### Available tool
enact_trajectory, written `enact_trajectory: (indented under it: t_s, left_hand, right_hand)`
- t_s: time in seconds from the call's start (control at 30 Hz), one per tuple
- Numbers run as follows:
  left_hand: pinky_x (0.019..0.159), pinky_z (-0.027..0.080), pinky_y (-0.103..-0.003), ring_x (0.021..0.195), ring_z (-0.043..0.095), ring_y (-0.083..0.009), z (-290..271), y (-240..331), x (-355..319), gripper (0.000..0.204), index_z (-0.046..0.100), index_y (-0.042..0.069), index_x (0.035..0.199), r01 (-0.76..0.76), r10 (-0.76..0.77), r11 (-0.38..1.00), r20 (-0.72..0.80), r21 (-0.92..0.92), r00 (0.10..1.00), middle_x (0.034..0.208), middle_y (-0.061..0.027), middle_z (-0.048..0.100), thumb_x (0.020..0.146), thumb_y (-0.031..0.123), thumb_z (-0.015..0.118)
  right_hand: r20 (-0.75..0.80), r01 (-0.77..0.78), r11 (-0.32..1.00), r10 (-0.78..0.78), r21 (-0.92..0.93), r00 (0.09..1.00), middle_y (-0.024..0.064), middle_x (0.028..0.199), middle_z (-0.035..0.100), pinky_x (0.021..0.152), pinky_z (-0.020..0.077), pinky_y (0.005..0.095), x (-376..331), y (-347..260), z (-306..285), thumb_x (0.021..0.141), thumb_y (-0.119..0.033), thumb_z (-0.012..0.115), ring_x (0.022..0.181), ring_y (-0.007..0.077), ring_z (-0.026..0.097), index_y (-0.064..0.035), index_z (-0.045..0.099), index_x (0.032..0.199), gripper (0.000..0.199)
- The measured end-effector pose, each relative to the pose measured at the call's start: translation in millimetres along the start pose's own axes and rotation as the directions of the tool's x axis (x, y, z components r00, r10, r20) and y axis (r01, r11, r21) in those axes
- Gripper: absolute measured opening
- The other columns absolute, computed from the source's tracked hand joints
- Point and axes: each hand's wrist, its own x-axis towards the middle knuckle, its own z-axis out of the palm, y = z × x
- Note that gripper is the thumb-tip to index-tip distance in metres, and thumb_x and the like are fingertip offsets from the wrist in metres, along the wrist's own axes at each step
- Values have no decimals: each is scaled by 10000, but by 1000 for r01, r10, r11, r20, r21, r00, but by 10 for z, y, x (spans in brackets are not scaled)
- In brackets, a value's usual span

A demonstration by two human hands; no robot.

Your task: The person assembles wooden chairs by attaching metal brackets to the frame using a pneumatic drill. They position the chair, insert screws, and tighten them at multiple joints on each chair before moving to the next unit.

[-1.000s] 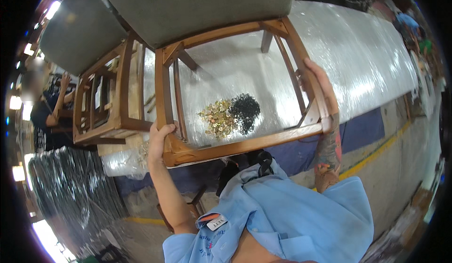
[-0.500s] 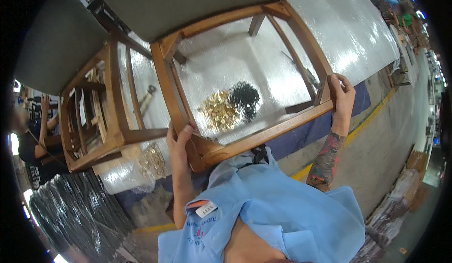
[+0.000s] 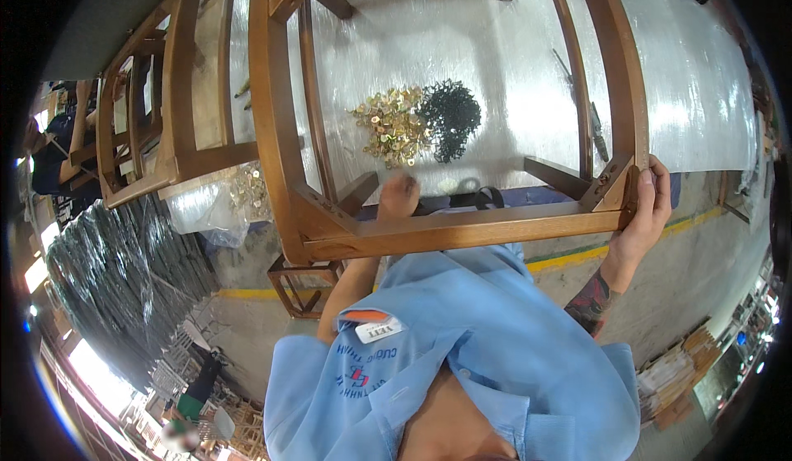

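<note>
The right hand's fingers [image 3: 660, 187] were wrapped around the near right corner of the wooden chair frame [image 3: 445, 231], thumb and fingertips pressed on the joint where the front rail met the side rail — a firm clasp on the wood. The right hand [image 3: 642, 222] sat at the frame's outer edge. The left hand [image 3: 399, 197] had gone under the near rail and up inside the frame; only its knuckles showed above the rail, so whether its fingers were closed on anything could not be told.

A second ago the left hand gripped the near left corner from outside; half a second ago it was still there. It had since let go and slipped inside, while the frame came closer and lower over the body — the right hand now carried the steadying alone.

The frame lay over the plastic-wrapped bench [image 3: 701, 89], above a heap of brass-coloured fittings [image 3: 391, 124] touching a heap of black screws [image 3: 450, 114]. A second chair frame [image 3: 157, 106] stood to the left, a bag of fittings [image 3: 239, 197] beneath it.
</note>
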Motion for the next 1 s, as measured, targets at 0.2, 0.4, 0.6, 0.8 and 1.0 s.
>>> enact_trajectory:
  t_s: [0.2,0.4,0.6,0.8,1.0]
  left_hand:
    - [830,431,-441,957,548,-338,18,310,1539,114,701,87,900,33,44,988,-476,153,878,961,-146,598,820,75,620]
    - [981,348,-498,1161,466,-287,-140,527,1849,264,760,219,979,209,-186,763,-102,612,977,1149,-79,560,766,85,677]
    - [999,334,-503,1161,463,-285,-26,390,1832,199,765,201,936,215,-100,751,-215,624,972,1155,-77,549,770,116,696]
    - [1042,307,-482,1243,442,-306,-176,424,1585,160,762,127,899,10,107,953,-366,303,924,1255,-110,554,744,163,769]
    - [842,505,-344,981,627,-203,-475,1143,742,268,688,11,1008,93,-310,690,-178,-718,934,1077,-93,650,821,187,769]
  right_hand:
    - [66,84,989,-76,-119,995,101,995,635,825,454,273,44,-51,-17,938,-229,580,900,141,571,47,580,1136,340]
    - [18,43,996,-41,-80,999,102,1004,625,849,438,280,29,-53,-17,932,-221,587,917,140,550,46,574,1141,340]
    - [63,40,998,-36,-56,997,101,1005,623,848,435,280,7,-39,-23,929,-190,584,909,138,549,42,574,1136,310]
    - [138,68,991,-52,-112,989,119,1049,623,887,439,302,46,-79,-56,920,-196,600,969,169,567,33,553,1182,351]
    - [284,97,947,-6,-307,959,171,1181,589,950,436,361,214,-379,-20,906,-268,630,1074,244,571,0,512,1288,481]
